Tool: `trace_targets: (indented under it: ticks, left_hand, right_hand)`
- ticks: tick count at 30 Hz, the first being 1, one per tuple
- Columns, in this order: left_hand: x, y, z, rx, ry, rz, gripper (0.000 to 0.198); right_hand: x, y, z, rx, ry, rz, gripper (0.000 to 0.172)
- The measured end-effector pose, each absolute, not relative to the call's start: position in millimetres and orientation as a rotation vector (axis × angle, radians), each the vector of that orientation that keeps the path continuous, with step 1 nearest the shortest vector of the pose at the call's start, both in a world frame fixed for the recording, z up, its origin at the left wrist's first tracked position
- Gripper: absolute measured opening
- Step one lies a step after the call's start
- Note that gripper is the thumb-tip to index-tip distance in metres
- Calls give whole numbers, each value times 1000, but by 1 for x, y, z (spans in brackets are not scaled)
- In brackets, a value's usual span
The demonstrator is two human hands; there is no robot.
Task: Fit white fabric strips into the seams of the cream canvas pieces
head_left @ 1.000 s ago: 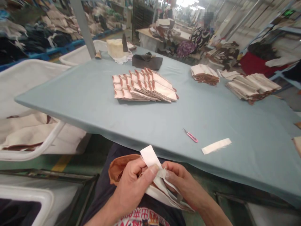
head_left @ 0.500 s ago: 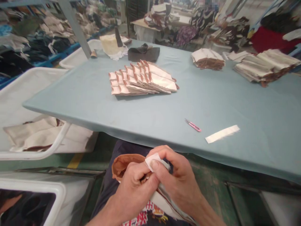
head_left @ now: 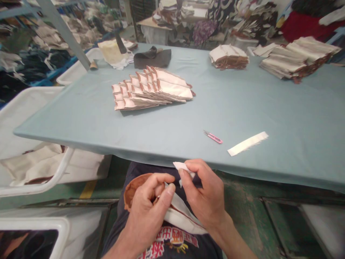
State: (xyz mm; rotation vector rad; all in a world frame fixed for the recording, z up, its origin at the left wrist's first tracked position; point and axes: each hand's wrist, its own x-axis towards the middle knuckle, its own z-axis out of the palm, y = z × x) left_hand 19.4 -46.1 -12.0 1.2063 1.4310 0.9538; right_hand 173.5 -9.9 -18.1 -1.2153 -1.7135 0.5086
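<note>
A cream fabric piece with a brown lining [head_left: 134,185] lies across my lap. My left hand [head_left: 153,201] grips it near its brown opening, thumb and fingers pinched around the cloth. Just to the right, my right hand [head_left: 205,190] pinches a small white scrap [head_left: 182,166] between thumb and fingers, apart from my left hand. On the blue-green table [head_left: 172,133], pink-handled thread snips [head_left: 213,137] lie left of a flat white strip [head_left: 248,143]. Further back is a fanned stack of cream pieces with brown edges [head_left: 153,88].
More cream and brown stacks [head_left: 229,56] [head_left: 299,59] sit at the back right. Dark cloth [head_left: 152,58] and yellowish cloth [head_left: 111,53] lie at the back left. White bins [head_left: 29,97] stand beside the table's left side, one holding fabric.
My right hand has drawn away from my left with the white scrap. My left hand stays on the fabric piece. The view has shifted, moving the table items slightly left and up.
</note>
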Motion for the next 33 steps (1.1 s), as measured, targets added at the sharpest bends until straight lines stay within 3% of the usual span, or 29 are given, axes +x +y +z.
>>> trace_targets:
  ticks: [2,5,15,21,27,30,33]
  left_hand:
    - [21,-46,-13,1126,1479,977,34]
    - [26,-43,-13,1150,1487,990,38]
    - [26,-39,-22,1191,1443,1093,32]
    - [13,-34,-23,943,1340,1079,43]
    - [4,-37,-20,1129,1332,1046,36]
    - [0,-38,-16,1232,1317,1065,31]
    - [-6,-38,-15,1253,1302,1087,32]
  right_hand:
    - [179,-3,-22,-1193,-1825,199,12]
    - [181,0,-25,-1176,-1969,28,15]
    - [173,-6,-19,-1001,-2186,46,23]
    - [173,-10,-4,-936,-2255,368,38]
    - [164,-3,0,-1146,-1851,702,26]
    - [153,-1,-1,-1060,-1770,1007,12]
    - [140,-5,-9,-999,-1645,1107,9]
